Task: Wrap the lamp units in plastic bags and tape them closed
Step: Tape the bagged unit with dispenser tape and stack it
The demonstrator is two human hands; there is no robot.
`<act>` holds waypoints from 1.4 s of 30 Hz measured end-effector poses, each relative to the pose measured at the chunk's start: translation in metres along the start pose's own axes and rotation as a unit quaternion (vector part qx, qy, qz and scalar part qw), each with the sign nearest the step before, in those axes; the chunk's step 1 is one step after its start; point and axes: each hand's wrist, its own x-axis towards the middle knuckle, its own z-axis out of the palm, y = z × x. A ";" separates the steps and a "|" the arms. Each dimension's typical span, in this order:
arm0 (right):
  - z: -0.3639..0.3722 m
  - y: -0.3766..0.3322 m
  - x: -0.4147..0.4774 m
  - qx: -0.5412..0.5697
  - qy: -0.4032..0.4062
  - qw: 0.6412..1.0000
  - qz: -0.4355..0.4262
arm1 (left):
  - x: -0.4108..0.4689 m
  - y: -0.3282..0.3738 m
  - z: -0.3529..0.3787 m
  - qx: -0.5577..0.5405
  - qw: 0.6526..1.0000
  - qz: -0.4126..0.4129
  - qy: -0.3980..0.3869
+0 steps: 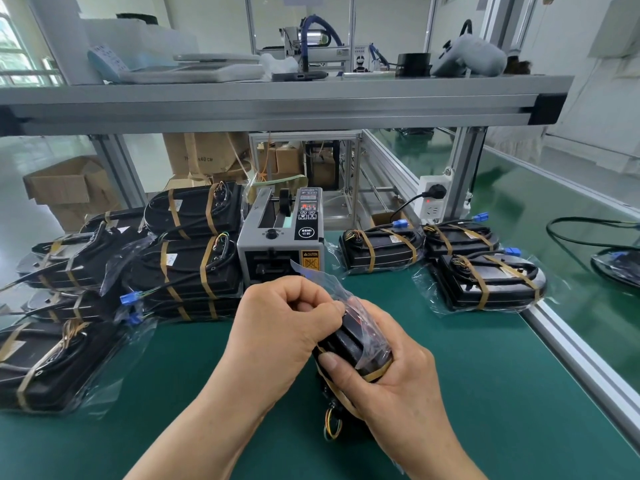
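Over the green mat (173,393) I hold a black lamp unit (349,348) end-on, bound with tan bands, its coloured wires (333,424) hanging below. My right hand (391,386) grips the unit from the right and underneath. My left hand (280,323) pinches the clear plastic bag (341,289) at the unit's top. A strip of clear tape (298,268) sticks out of the grey tape dispenser (282,237) just behind my hands.
Bagged lamp units are stacked at the left (187,271) and lie at the right (488,282), (381,249). A power strip (433,199) hangs on the frame post. An aluminium rail (585,362) edges the mat on the right. A shelf (277,102) runs overhead.
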 end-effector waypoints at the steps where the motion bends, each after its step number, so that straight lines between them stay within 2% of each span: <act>1: 0.000 0.000 0.000 -0.002 0.003 1.000 -0.001 | 0.000 -0.001 0.001 0.010 1.000 0.003 0.007; 5: 0.000 0.000 -0.001 -0.013 0.000 1.000 -0.005 | -0.003 -0.006 0.003 0.047 0.998 0.009 0.047; 8: 0.001 0.000 -0.002 -0.010 -0.005 1.000 0.001 | -0.004 -0.012 0.005 0.012 0.997 -0.018 0.072; 15: 0.001 -0.002 -0.002 -0.008 -0.004 1.000 0.003 | -0.012 -0.015 0.012 -0.031 0.998 -0.022 0.047; 20: 0.002 -0.002 -0.002 -0.019 -0.008 1.000 -0.004 | -0.002 -0.017 0.012 -0.084 0.993 -0.053 0.066; 23: 0.002 -0.003 -0.002 -0.018 -0.005 1.000 -0.006 | 0.004 -0.019 0.010 -0.111 0.989 -0.080 0.053; 28: 0.000 -0.005 -0.001 -0.007 -0.004 1.000 -0.001 | -0.003 -0.020 0.011 -0.137 0.987 -0.072 0.032; 33: 0.000 -0.004 -0.002 0.008 -0.007 1.000 0.010 | -0.016 -0.024 0.013 -0.104 0.991 -0.070 0.039; 42: 0.002 -0.004 -0.001 0.027 0.001 1.000 0.008 | 0.000 -0.028 0.000 -0.250 0.962 -0.110 -0.001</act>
